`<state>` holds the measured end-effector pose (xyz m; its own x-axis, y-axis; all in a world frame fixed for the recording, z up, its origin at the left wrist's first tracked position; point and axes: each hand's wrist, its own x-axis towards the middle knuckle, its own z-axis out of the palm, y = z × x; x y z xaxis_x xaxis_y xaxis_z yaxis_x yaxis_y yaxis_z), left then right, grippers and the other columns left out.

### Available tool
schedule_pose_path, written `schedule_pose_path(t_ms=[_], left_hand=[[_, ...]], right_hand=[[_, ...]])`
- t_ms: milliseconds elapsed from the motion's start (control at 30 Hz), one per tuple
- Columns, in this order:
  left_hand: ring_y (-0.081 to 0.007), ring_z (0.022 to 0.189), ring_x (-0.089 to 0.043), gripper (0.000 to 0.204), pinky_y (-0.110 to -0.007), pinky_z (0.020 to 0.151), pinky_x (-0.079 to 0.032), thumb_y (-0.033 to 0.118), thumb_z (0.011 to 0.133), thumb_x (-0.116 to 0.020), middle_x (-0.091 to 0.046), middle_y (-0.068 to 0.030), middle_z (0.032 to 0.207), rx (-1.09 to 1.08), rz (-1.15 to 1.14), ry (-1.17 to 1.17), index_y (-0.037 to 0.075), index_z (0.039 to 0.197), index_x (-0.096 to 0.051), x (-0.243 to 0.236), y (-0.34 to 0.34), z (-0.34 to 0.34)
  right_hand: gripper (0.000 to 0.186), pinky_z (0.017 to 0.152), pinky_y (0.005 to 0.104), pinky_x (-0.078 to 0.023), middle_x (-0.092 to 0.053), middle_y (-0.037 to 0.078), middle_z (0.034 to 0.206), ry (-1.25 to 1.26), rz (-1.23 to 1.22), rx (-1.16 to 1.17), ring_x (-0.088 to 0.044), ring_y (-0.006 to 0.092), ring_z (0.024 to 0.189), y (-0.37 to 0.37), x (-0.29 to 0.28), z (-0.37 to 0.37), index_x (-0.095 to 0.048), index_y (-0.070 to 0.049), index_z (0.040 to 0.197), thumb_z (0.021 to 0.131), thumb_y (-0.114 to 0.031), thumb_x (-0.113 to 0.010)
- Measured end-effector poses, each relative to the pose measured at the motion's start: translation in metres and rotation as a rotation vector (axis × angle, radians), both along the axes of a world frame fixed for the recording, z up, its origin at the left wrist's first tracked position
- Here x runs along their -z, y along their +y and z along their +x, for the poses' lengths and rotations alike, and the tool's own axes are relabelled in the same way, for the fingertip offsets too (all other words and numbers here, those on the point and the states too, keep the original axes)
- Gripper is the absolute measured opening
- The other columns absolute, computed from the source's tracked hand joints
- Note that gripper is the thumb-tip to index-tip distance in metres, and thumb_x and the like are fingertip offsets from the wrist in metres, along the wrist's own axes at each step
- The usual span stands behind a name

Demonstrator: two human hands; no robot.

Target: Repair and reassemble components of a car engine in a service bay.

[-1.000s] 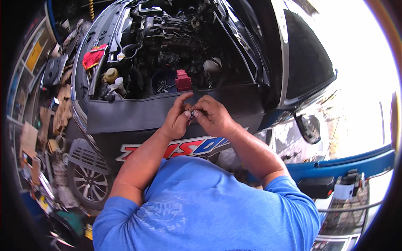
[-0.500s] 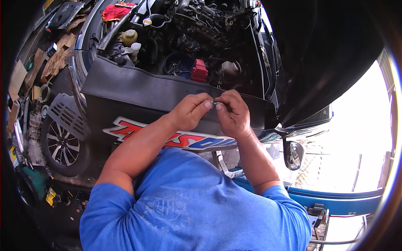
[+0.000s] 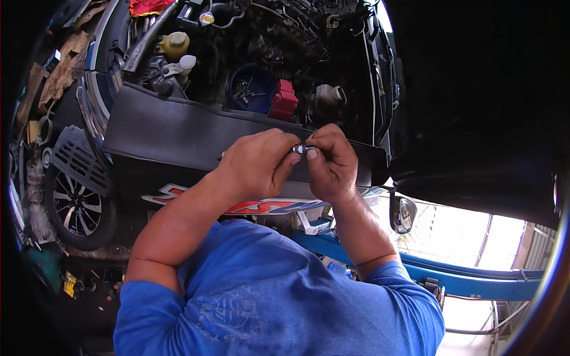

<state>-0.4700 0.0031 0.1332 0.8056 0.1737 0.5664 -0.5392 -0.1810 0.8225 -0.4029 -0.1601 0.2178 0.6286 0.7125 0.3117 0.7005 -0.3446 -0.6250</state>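
My left hand (image 3: 261, 163) and my right hand (image 3: 332, 163) meet above the black fender cover (image 3: 166, 124), both pinching a small shiny metal fastener (image 3: 300, 148) between thumbs and fingers. Its exact shape is too small to tell. Just past my hands, inside the engine bay, a blue bowl (image 3: 248, 78) holds several loose bolts (image 3: 243, 90), beside a red block-shaped part (image 3: 284, 99).
Left are white and yellow reservoirs (image 3: 176, 46), a red cloth (image 3: 148, 6), a loose grille (image 3: 77, 159), a wheel (image 3: 74, 210) and cardboard (image 3: 62, 74). The dark raised hood (image 3: 469, 101) fills the upper right, above a mirror (image 3: 405, 215) and blue beam (image 3: 475, 285).
The view has shifted, and the dark hood now fills more of the right side. My hands have turned inward around the small metal part, the left with its knuckles more on top.
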Motion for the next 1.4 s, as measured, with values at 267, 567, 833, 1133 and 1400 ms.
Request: schedule_pose_path(t_ms=[267, 567, 833, 1133, 1400], left_hand=[[-0.0405, 0.078, -0.065, 0.014, -0.047, 0.069, -0.053, 0.016, 0.093, -0.064, -0.066, -0.0176, 0.087, 0.290, -0.108, 0.192, 0.004, 0.099, -0.065, 0.001, 0.042, 0.010], [-0.0346, 0.075, -0.066, 0.027, -0.044, 0.063, -0.053, 0.010, 0.088, -0.068, -0.065, -0.0127, 0.086, 0.023, -0.029, 0.022, 0.004, 0.114, -0.061, 0.010, 0.058, 0.027], [-0.0314, 0.075, -0.067, 0.040, -0.041, 0.063, -0.054, -0.005, 0.075, -0.070, -0.066, -0.0107, 0.086, 0.057, -0.067, -0.079, 0.004, 0.113, -0.061, 0.024, 0.059, 0.042], [-0.0336, 0.076, -0.070, 0.026, -0.038, 0.067, -0.057, -0.008, 0.081, -0.068, -0.068, -0.0164, 0.087, 0.050, -0.054, -0.067, 0.001, 0.105, -0.063, 0.028, 0.052, 0.052], [-0.0308, 0.075, -0.070, 0.030, -0.038, 0.064, -0.057, -0.009, 0.074, -0.070, -0.068, -0.0128, 0.085, 0.006, -0.105, -0.089, 0.002, 0.100, -0.063, 0.030, 0.042, 0.061]], right_hand=[[0.015, 0.065, 0.0328, -0.047, -0.060, 0.011, 0.088, 0.036, -0.028, -0.115, -0.058, 0.0207, 0.074, 0.025, 0.003, 0.018, -0.062, -0.001, 0.097, 0.083, 0.003, -0.065], [0.010, 0.065, 0.0306, -0.047, -0.059, 0.010, 0.087, 0.200, -0.066, 0.041, -0.058, 0.0186, 0.075, 0.051, 0.005, 0.030, -0.063, -0.001, 0.096, 0.087, -0.003, -0.066], [0.011, 0.065, 0.0314, -0.048, -0.060, 0.011, 0.086, 0.166, -0.072, 0.041, -0.059, 0.0204, 0.074, 0.056, 0.012, 0.044, -0.063, -0.001, 0.095, 0.085, -0.001, -0.067], [0.011, 0.063, 0.0324, -0.048, -0.060, 0.011, 0.082, 0.072, -0.045, -0.020, -0.059, 0.0223, 0.071, 0.051, 0.019, 0.059, -0.062, -0.002, 0.094, 0.084, -0.001, -0.067], [0.009, 0.063, 0.0314, -0.046, -0.059, 0.011, 0.082, 0.188, 0.027, 0.009, -0.058, 0.0201, 0.071, 0.045, 0.028, 0.066, -0.061, -0.001, 0.094, 0.087, -0.005, -0.066]])
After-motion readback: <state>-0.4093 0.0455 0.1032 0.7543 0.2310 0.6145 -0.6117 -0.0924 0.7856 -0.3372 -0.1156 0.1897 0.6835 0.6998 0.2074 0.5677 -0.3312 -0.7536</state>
